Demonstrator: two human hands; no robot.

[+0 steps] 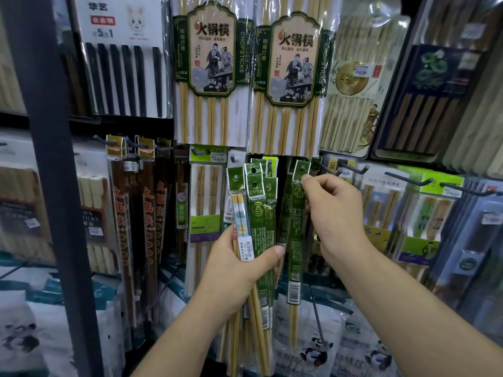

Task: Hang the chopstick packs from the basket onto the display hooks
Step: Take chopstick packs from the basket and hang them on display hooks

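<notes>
At a shop display wall, a bundle of chopstick packs [254, 213] is gripped in the curled left hand [236, 265]. A single green pack [295, 240] is pinched near its top by the right hand [337, 210], its header just beside a dark display hook [328, 166].

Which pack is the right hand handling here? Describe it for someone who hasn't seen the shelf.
Find the two big hotpot chopstick packs at top centre. Under the right-hand one, the right hand pinches a narrow green pack near its hole-punched tab. It hangs alone, apart from the bundle the left hand grips.
</notes>
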